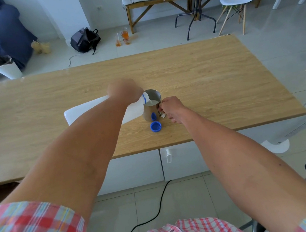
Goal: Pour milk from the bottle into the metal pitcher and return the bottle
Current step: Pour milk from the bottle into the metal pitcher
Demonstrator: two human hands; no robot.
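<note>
Sideways: white plastic bottle (87, 110), steel pitcher (151, 106).

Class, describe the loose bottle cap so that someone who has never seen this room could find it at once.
Start at the long wooden table and find the metal pitcher near its front edge, where the left hand tips a white milk bottle into it. The cap lies on the wood just in front of the pitcher. It is the only small, round, bright blue thing lying loose on the table.

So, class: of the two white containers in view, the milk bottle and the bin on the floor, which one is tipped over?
The milk bottle: the left hand holds it tilted; the bin stands upright.
</note>
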